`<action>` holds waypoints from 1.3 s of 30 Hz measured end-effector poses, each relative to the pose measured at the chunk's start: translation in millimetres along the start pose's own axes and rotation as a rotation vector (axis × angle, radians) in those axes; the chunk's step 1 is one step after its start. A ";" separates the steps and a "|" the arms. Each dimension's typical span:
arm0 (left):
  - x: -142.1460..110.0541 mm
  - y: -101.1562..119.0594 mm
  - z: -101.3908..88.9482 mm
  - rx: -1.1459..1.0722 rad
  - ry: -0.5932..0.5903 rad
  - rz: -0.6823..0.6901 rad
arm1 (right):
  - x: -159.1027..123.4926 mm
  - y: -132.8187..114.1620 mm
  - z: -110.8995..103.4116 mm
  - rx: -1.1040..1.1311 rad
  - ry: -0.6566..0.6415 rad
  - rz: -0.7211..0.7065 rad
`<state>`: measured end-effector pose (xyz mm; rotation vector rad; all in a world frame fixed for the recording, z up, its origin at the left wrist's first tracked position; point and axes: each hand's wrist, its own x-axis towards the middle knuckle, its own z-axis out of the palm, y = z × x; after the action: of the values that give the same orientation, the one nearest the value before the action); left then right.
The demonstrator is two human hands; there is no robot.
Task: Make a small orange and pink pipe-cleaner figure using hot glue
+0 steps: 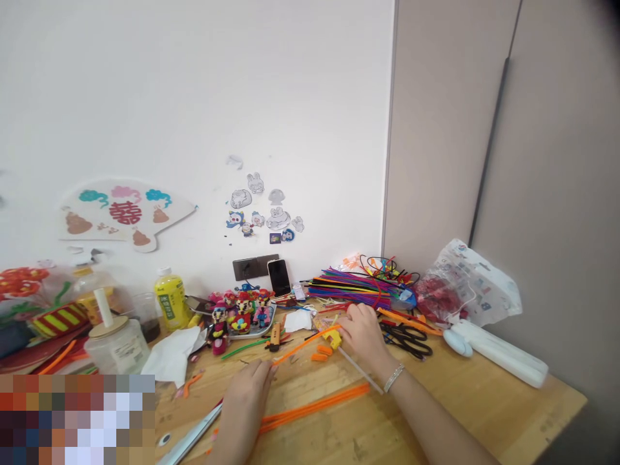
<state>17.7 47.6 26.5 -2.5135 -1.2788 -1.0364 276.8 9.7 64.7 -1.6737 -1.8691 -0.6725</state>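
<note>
My left hand point(248, 395) rests on the wooden table point(484, 413), fingers pinched on the near end of a long orange pipe cleaner point(305, 344) that runs up and right. Farther back, my right hand point(363, 330), with a bracelet on its wrist, lies knuckles up over a yellow hot glue gun point(333, 337) and a white glue stick point(358, 369); its fingers curl around the gun. A bundle of orange pipe cleaners point(314, 408) lies between my forearms.
A stack of coloured pipe cleaners point(353, 287) and black scissors point(407, 339) lie right of my right hand. Small figurines point(239, 313), a phone point(279, 278), a yellow bottle point(170, 300), a lidded jar point(116, 342), tissue point(172, 355) and a plastic bag point(469, 284) crowd the back.
</note>
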 end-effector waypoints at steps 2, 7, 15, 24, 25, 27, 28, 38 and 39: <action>1.1 -1.3 0.6 -0.192 0.001 -0.162 | 0.4 2.4 -5.2 -0.084 0.029 0.048; 7.3 5.8 -3.1 -0.807 -0.047 -0.586 | -0.4 2.4 -12.1 -0.107 0.009 0.149; 11.5 13.6 -5.2 -1.402 0.091 -0.801 | 0.5 -7.1 12.7 0.776 -0.063 0.455; 10.0 21.0 -3.3 -1.179 -0.161 -0.610 | -13.3 -52.6 5.5 1.582 -0.306 0.423; 9.5 22.8 -3.7 -1.166 -0.164 -0.593 | -14.7 -55.3 4.0 1.572 -0.344 0.389; 8.8 25.6 -4.9 -1.152 -0.162 -0.570 | -16.8 -59.6 1.6 1.538 -0.409 0.320; 8.6 26.5 -5.5 -1.150 -0.156 -0.565 | -17.6 -61.6 0.8 1.529 -0.432 0.295; 10.2 33.8 -15.3 -1.084 -0.065 -0.596 | -30.6 -73.9 22.9 1.496 -0.565 0.326; 10.5 34.9 -16.4 -1.078 -0.051 -0.605 | -31.4 -74.6 24.5 1.485 -0.574 0.334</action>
<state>39.9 25.8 51.7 -2.8246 -1.9227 -2.3173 203.7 -4.3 24.4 -1.0251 -1.5240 1.2022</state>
